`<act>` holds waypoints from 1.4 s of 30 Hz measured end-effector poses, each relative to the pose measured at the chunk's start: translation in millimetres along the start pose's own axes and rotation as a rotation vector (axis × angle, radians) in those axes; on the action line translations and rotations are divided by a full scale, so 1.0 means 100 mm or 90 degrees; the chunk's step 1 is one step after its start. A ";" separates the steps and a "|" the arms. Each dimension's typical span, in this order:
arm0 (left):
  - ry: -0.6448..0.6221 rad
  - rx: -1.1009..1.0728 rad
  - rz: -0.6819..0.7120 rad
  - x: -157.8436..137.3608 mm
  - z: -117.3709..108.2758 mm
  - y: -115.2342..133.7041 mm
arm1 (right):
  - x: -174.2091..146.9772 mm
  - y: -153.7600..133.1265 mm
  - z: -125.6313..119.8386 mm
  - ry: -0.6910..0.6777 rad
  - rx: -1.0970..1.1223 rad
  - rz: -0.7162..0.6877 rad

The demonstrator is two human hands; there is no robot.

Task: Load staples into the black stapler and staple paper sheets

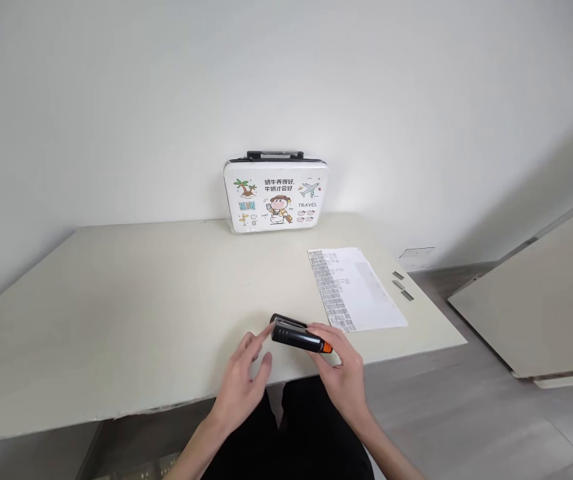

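Right hand [342,369] closed around the orange-tipped end of a black stapler [297,337], above the table [141,313] near its front edge; left hand [243,381] loosely open, index fingertip at the stapler's other end; paper sheet [373,297] beyond, staple strips [399,285] alongside.

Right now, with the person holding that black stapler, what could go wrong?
The left hand's index finger is at one end of the black stapler, so it might get pinched.
The right hand alone seems to grip the stapler, so it could slip.
The small grey strips lie near the table's right edge; a bump might knock them off.
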State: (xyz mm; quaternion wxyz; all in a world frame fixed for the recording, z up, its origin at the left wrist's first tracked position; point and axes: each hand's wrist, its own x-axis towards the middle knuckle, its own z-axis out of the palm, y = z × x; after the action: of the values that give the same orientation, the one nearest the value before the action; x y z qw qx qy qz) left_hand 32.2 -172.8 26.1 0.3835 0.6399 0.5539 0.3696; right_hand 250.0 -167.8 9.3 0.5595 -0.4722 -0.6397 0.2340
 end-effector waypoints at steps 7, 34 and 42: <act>0.108 -0.219 -0.133 0.13 -0.17 -0.02 | 0.29 0.14 0.20 -0.062 0.035 0.140; 0.157 -0.892 -0.379 0.40 -0.36 -0.09 | 0.48 0.00 0.58 -0.226 -0.052 -0.084; -0.018 -0.828 -0.346 0.36 -0.13 -0.04 | 0.29 -0.17 0.70 -0.282 -0.077 -0.063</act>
State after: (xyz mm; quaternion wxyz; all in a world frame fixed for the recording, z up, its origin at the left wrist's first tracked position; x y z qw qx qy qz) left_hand 23.1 -135.2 29.8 0.7741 0.1248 0.3560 0.5084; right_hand 181.0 -134.4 18.9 0.3870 -0.4100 -0.7821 0.2654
